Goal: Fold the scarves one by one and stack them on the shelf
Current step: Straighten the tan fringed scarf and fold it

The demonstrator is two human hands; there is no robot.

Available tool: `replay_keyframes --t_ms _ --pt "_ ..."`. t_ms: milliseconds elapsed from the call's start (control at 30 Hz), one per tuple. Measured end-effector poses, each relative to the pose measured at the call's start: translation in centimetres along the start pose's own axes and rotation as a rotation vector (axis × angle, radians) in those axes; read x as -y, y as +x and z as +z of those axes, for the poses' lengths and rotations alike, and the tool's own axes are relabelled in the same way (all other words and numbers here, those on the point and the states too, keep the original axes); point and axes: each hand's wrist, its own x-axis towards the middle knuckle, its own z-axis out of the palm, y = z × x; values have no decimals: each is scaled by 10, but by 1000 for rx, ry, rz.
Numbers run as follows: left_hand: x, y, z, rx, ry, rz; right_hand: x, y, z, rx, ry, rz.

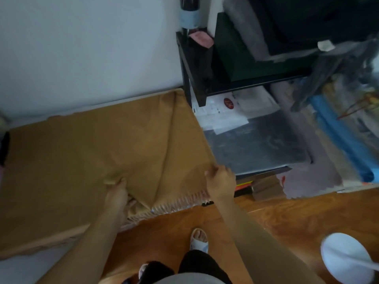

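tan scarf [98, 160] is spread flat over the worktop, fringed end hanging off the near edge around 6 o'clock. left hand [117, 193] pinches a fold of cloth, right hand [220, 181] grips the corner toward 3 o'clock — both sets of fingers curled onto fabric. looks soft, light and floppy, so i'd hold it by corners and edges. black shelf [196, 64] sits at 1 o'clock.
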Motion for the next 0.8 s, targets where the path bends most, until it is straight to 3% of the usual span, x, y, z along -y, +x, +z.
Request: replay_keyframes --t_ms 100,233,333,600,700,733,800 --pt "-7 -5 2 -7 -37 50 10 14 2 88 -47 124" --pt "-26 -13 1 25 -101 120 12 15 -1 4 123 57" --pt "-39 -13 -5 -4 -107 140 9 15 -9 23 182 138" --pt "-82 -9 -26 -41 -73 223 3 18 -14 130 -16 211" --pt "-109 -15 -27 -25 126 309 22 12 -18 -3 -56 23" --pt "-112 -20 -24 4 244 337 41 5 -23 50 84 -53" --pt "-109 -49 -7 202 547 504 97 -16 -33 474 558 28"
